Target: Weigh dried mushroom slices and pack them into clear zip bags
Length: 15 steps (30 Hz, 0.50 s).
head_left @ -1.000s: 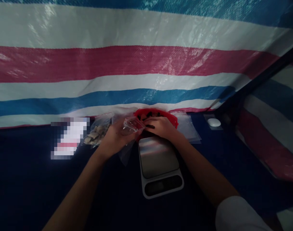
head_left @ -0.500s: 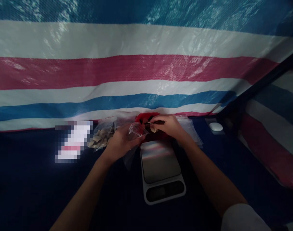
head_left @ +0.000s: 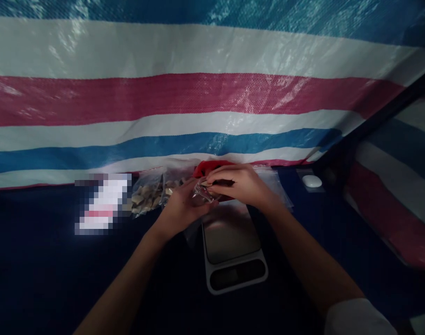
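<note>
Clear plastic bag gripped in left hand, fingers curled; I see right hand pinching a pale piece at its mouth. Digital scale nearer camera.

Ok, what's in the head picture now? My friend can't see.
The left hand holds a clear bag, the right hand at its mouth, beyond a scale. Bags of pale pieces lie left; a striped sheet hangs behind.

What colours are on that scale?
The scale has a white body, a silvery-grey plate and a dark display panel, best seen in the head view.
</note>
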Tool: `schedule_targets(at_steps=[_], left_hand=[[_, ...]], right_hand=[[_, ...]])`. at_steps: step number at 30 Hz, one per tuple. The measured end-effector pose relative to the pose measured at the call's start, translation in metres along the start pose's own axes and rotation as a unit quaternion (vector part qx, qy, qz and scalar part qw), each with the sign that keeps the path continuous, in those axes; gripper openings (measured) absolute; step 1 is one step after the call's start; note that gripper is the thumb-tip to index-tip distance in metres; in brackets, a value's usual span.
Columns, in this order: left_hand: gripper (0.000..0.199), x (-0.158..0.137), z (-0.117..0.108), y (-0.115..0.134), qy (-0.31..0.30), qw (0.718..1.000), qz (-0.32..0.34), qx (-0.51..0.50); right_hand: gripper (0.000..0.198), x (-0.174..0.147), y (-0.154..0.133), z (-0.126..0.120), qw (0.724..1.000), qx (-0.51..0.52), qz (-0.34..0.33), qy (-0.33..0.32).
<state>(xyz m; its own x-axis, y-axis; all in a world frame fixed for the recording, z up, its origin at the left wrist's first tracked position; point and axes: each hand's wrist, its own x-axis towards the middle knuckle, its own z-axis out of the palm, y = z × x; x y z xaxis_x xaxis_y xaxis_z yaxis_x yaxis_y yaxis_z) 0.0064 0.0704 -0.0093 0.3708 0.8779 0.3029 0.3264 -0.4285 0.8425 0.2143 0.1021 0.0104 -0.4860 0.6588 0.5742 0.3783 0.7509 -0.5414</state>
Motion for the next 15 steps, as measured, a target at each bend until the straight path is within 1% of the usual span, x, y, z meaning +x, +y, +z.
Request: schedule_targets(at_steps=[4,7,9,12,15], left_hand=[[0.034,0.002,0.001,-0.002,0.009,1.0,0.01,-0.001],[0.029,0.002,0.001,-0.004,0.017,1.0,0.009,0.002],[0.03,0.002,0.001,-0.004,0.012,1.0,0.002,0.001],[0.04,0.003,0.0,-0.004,0.011,1.0,-0.001,0.007],[0.051,0.003,0.0,-0.005,0.014,1.0,-0.003,0.009]], right_hand=[[0.011,-0.001,-0.001,0.003,0.999,-0.029,-0.002,-0.032],[0.016,0.0,-0.005,0.004,0.996,-0.043,0.01,-0.08],[0.019,0.001,-0.008,0.004,0.992,-0.049,0.03,-0.109],[0.022,0.002,-0.014,0.001,0.99,-0.041,0.061,-0.121],[0.023,0.003,-0.016,-0.005,0.99,-0.009,0.074,-0.121]])
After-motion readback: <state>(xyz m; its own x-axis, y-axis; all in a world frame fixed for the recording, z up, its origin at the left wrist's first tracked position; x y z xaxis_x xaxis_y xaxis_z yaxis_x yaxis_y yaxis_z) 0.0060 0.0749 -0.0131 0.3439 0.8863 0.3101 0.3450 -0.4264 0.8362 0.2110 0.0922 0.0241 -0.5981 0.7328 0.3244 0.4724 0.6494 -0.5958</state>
